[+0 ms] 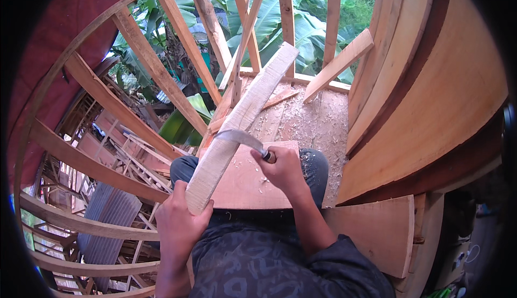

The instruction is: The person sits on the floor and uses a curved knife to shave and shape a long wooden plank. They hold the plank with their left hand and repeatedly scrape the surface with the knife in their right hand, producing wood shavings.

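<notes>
Left hand [180, 220]: fingers wrapped on the near end of a pale wooden plank [249, 107], thumb on its right side. Right hand [284, 173]: fingers curled tight round the dark handle of a curved knife [243, 137]; blade crosses the plank around mid-length (can't tell if the edge is biting). Plank slants up and away to the right, over a flat board [250, 182] on the lap. Floor [326, 117] ahead littered with shavings. Wooden slats [161, 55] left, curved panels [425, 93] right, green leaves [312, 12] beyond.
</notes>
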A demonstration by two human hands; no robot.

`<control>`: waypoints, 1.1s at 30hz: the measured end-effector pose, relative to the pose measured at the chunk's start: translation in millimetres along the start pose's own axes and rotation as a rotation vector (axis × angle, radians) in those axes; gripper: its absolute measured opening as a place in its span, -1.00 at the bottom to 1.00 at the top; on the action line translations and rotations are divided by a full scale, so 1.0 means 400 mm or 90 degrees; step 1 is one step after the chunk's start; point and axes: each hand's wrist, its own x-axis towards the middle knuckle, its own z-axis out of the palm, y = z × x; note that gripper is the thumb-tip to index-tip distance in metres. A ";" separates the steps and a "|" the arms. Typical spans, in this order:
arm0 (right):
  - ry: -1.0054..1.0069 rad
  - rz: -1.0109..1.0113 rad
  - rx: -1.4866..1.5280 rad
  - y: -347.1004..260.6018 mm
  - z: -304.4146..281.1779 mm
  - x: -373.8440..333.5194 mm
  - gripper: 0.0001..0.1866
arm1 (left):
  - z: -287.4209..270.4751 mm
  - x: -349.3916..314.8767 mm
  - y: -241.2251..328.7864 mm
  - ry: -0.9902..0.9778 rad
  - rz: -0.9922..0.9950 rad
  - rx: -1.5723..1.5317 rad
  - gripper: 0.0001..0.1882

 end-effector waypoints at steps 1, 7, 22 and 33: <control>-0.043 0.008 0.001 -0.008 0.003 -0.004 -0.58 | -0.002 0.001 0.005 0.002 0.009 0.008 -0.60; 0.086 -0.009 -0.123 0.047 -0.010 0.032 -0.71 | 0.005 -0.007 0.008 0.011 0.042 0.006 -0.61; 0.149 0.086 0.130 0.111 -0.088 0.062 -0.64 | 0.024 0.008 -0.016 -0.032 -0.005 -0.091 -0.59; 0.208 0.042 -0.136 0.115 -0.040 0.043 -0.78 | 0.045 0.022 0.034 -0.033 0.050 -0.069 -0.60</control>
